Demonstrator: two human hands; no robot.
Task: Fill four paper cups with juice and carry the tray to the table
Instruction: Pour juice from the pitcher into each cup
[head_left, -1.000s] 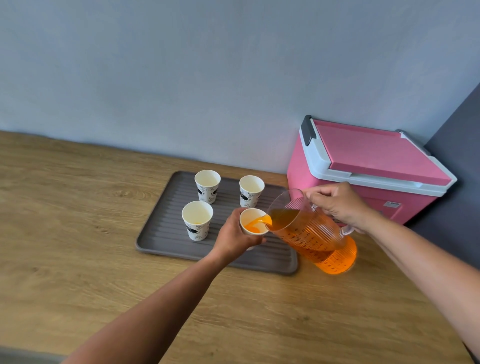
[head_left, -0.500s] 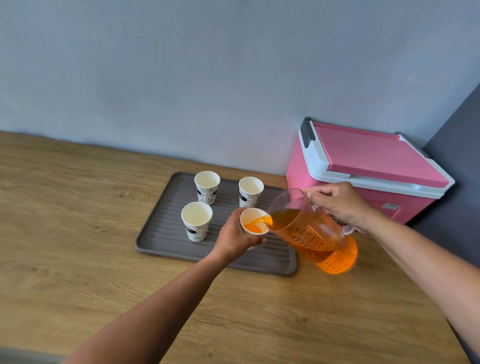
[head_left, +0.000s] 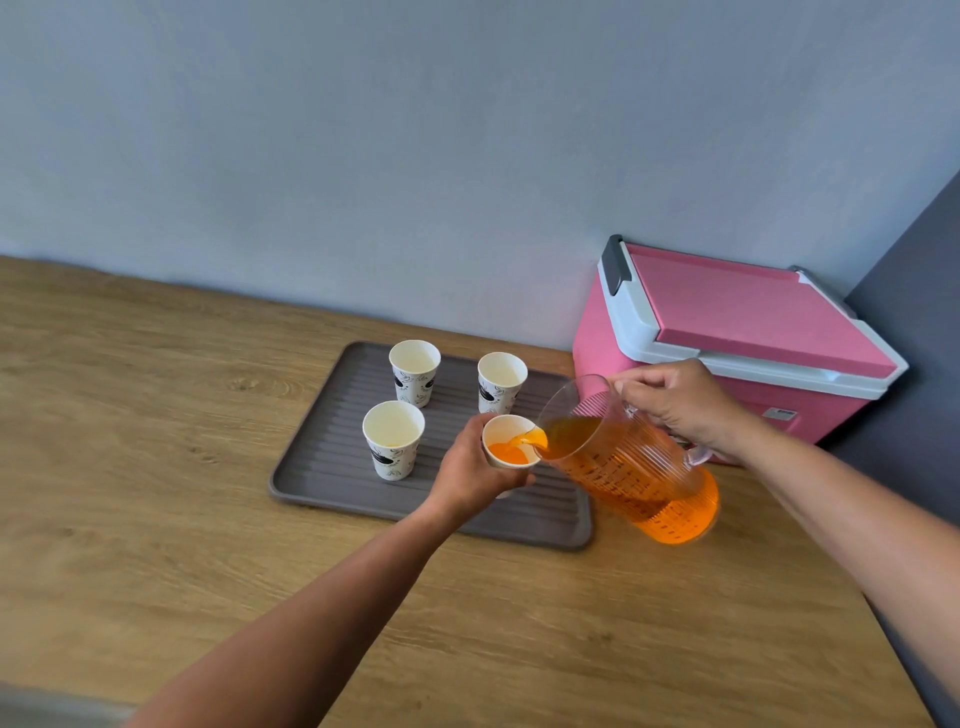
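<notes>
A grey ribbed tray (head_left: 332, 467) lies on the wooden counter. Three empty patterned paper cups stand on it: back left (head_left: 414, 371), back right (head_left: 501, 382) and front left (head_left: 392, 439). My left hand (head_left: 470, 470) grips a fourth cup (head_left: 509, 441) over the tray's front right part. My right hand (head_left: 680, 402) holds the handle of a clear ribbed pitcher (head_left: 628, 462), tilted with its spout at that cup's rim. Orange juice runs into the cup, which has a pool of juice in its bottom.
A pink cooler box (head_left: 737, 338) with a white-rimmed lid stands against the wall right behind the pitcher. A dark wall (head_left: 914, 322) closes the right side. The wooden counter (head_left: 156, 441) stretches to the left and towards me.
The hands and pitcher stay nearly still while juice keeps flowing. The orange pool in the held cup has grown a little.
</notes>
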